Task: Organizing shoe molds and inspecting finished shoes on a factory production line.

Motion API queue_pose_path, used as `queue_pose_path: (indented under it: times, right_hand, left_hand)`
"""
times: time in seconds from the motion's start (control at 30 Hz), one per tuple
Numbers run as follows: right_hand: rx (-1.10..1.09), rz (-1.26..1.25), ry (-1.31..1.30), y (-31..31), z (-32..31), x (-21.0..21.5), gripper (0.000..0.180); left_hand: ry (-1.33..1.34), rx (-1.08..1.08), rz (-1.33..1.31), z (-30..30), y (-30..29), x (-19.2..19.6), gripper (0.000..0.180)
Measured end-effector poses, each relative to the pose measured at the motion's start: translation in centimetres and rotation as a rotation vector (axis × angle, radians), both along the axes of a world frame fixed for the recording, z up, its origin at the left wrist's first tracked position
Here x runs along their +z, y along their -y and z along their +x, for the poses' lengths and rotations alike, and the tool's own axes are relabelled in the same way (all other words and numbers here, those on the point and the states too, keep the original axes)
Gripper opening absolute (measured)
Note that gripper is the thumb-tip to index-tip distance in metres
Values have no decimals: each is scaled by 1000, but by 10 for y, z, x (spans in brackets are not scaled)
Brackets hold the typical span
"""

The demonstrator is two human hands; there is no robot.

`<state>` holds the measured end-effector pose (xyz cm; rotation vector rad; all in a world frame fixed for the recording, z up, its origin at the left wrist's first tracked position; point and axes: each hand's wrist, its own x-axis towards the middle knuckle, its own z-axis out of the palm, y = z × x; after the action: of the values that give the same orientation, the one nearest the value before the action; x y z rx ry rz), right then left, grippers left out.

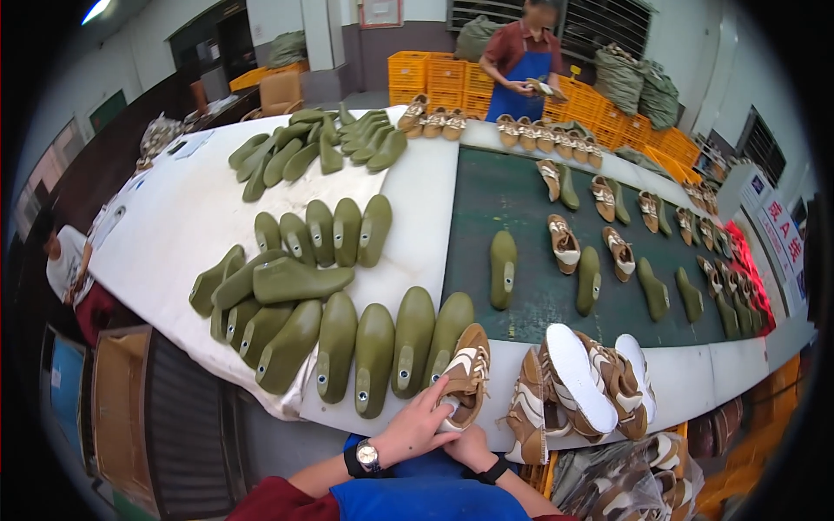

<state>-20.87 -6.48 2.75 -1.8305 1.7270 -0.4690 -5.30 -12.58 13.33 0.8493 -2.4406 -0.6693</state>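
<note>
While your left hand lies over the heel of the brown shoe, its grip pinches it at the near counter edge | your right hand sits under it, grip hidden, cannot tell | green shoe forms stand in a tight row just left | shoe pile close right | open room only on the green belt beyond.

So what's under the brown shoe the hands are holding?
The brown shoe lies on the white table edge. The left hand covers its heel, and the right hand sits below, so what lies beneath there is hidden.
</note>
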Motion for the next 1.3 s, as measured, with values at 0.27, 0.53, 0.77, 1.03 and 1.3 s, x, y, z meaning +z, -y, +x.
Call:
queue_pose_path:
  times: [0.27,0.53,0.77,1.03,1.3]
  right_hand:
    - [-20,98,39,3,2,6,46]
    - [-34,1,97,0,2,11,44]
    - [14,37,84,1,2,3,43]
    - [20,-18,38,4,0,4,47]
    - [44,-106,-8,2,-3,-8,45]
  left_hand:
    - [32,-28,-24,-2,1,3,45]
    - [49,-25,-47,-4,1,6,46]
    - [54,-22,-11,0,2,6,47]
    - [36,-29,7,3,0,-1,49]
    - [21,-51,3,5,1,-5,43]
